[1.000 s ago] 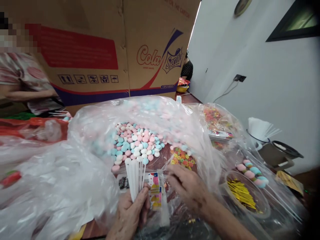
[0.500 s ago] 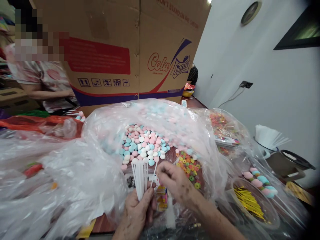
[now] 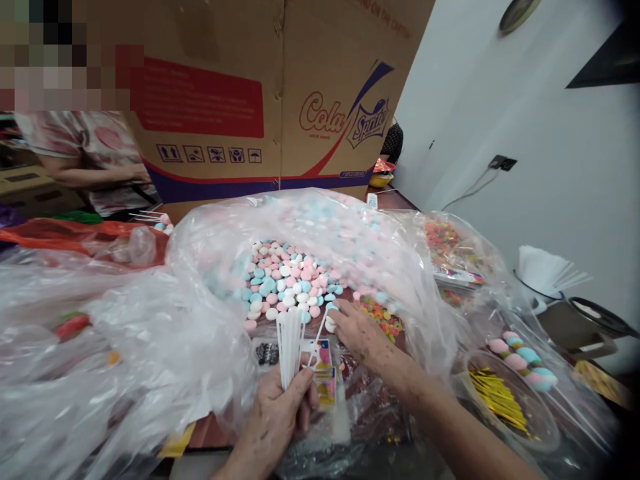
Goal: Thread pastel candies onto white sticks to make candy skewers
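Observation:
A bundle of thin white lollipop sticks [image 3: 288, 347] stands fanned upright in my left hand [image 3: 285, 403], which is closed around their lower ends. One stick [image 3: 318, 337] leans apart to the right, held at its base. My right hand [image 3: 357, 333] is at the front edge of a heap of pink, white and blue marshmallows [image 3: 287, 283], its fingertips closed about a white marshmallow [image 3: 330, 324] by the tip of the separate stick. Part of that grip is hidden. Ring-shaped gummies [image 3: 385, 317] lie just beyond my right hand. Printed packets [image 3: 320, 353] lie behind my left hand.
A large carton [image 3: 220, 107] stands at the back. Clear plastic bags [image 3: 165, 333] spread left and around the marshmallows. At right are a tub [image 3: 547, 427] of gold twist ties, marshmallow skewers [image 3: 523, 363] and a container of white sticks [image 3: 550, 267]. Another person [image 3: 85, 153] is at the far left.
My right hand has moved forward and slightly right to the marshmallows, and a white one now shows at its fingertips. The separate stick leans further right. The view has shifted slightly.

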Demonstrator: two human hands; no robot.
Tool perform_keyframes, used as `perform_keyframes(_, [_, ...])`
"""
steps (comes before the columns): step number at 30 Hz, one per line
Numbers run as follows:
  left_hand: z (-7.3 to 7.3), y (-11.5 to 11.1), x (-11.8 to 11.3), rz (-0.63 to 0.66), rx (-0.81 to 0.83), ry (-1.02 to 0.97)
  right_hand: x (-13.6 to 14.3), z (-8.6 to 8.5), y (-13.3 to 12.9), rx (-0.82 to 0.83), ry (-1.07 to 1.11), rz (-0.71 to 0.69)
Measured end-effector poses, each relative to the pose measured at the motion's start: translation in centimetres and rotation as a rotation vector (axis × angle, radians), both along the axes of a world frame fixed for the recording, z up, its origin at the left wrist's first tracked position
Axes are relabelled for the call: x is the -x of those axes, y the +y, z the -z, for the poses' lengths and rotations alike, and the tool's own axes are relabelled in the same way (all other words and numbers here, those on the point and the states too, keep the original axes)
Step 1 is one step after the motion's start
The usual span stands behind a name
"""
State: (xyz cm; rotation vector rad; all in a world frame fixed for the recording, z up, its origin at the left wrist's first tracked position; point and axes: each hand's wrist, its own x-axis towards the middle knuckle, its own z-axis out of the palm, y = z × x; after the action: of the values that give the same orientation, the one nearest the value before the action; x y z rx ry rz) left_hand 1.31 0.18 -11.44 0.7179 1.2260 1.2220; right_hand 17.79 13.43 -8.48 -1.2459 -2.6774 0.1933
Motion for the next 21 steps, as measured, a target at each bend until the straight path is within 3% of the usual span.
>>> perform_keyframes(5, [-0.8,0.0,0.1,0.049,0.014,0.046,-2.1,-0.2,0.1,0.028,0.061,0.028])
perform_keyframes(11, [-1.4,0.0,0.1,0.027,0.029,0.042,-2.0,-1.7,0.6,0.018,0.239,0.119])
perform_keyframes(15, [-2.0,-0.1,0.0,-0.004,0.041,0.031,-1.5,-2.5,0.4,0.089,0.398,0.050])
perform_keyframes(21, [-2.3,-0.2,0.1,0.001,0.035,0.033,-1.1,-3.1,-0.5,0.125,0.300,0.134])
